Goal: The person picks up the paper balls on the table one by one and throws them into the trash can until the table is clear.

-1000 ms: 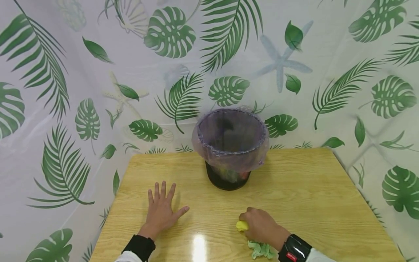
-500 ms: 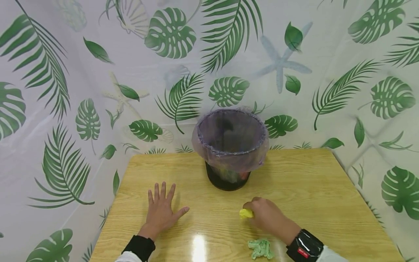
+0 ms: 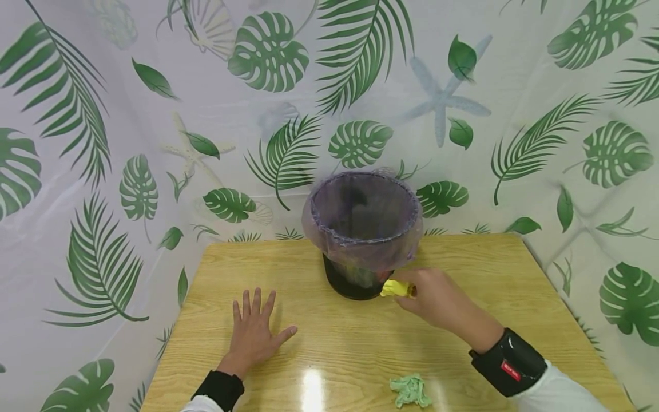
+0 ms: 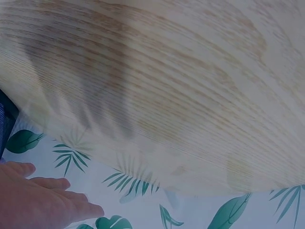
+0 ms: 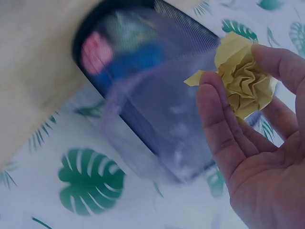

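My right hand (image 3: 437, 297) pinches a crumpled ball of yellow paper (image 5: 245, 78) between thumb and fingers. It is at the front right of a black mesh bin (image 3: 355, 286), below the rim. A translucent purple bin bag (image 3: 360, 252) lines the bin and folds out over its rim. Through the mesh in the right wrist view, pink (image 5: 96, 52), blue and pale green crumpled pieces show inside. Near the table's front lies a crumpled pale green paper (image 3: 410, 391). My left hand (image 3: 252, 335) is spread with straight fingers over the table's left side, holding nothing.
The wooden table (image 3: 489, 286) carries the bin at its back middle. A white curtain (image 3: 231, 160) printed with green leaves rises behind the table and along both sides. Black bands (image 3: 508, 361) circle both wrists.
My right hand has lifted the yellow paper away from beside the green paper and carried it forward to the bin. The left hand and the green paper have stayed in place.
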Demonstrator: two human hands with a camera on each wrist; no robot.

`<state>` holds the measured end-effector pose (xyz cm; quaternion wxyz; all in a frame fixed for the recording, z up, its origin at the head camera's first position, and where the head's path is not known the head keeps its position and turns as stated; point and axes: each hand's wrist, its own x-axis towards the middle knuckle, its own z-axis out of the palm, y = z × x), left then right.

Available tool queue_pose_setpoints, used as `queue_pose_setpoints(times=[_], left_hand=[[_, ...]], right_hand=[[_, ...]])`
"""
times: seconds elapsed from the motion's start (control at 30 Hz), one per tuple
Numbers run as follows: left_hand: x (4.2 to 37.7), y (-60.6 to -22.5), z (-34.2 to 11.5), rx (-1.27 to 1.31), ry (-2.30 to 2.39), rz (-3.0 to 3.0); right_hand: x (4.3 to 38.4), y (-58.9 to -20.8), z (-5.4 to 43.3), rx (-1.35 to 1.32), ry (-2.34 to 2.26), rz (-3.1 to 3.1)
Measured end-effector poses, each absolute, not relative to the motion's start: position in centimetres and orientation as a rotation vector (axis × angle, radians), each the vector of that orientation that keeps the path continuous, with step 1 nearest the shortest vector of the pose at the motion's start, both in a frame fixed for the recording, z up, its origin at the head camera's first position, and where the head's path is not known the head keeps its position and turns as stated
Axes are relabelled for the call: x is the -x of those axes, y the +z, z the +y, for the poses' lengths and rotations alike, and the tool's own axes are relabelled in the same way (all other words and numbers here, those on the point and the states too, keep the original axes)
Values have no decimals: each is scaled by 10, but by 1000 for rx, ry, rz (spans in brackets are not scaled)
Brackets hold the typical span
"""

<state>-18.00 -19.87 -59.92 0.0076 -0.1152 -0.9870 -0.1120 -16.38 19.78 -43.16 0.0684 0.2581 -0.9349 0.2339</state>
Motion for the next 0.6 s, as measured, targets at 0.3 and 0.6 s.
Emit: queue_pose_setpoints(times=[0.3,0.6], left_hand=[[180,-601,-199,356,-402,-3068],[180,-599,-199,363,-437,-3065]], right_hand=[[184,-385,204,-692,762,-2770],[207,-368,197,-682,782,-2591]])
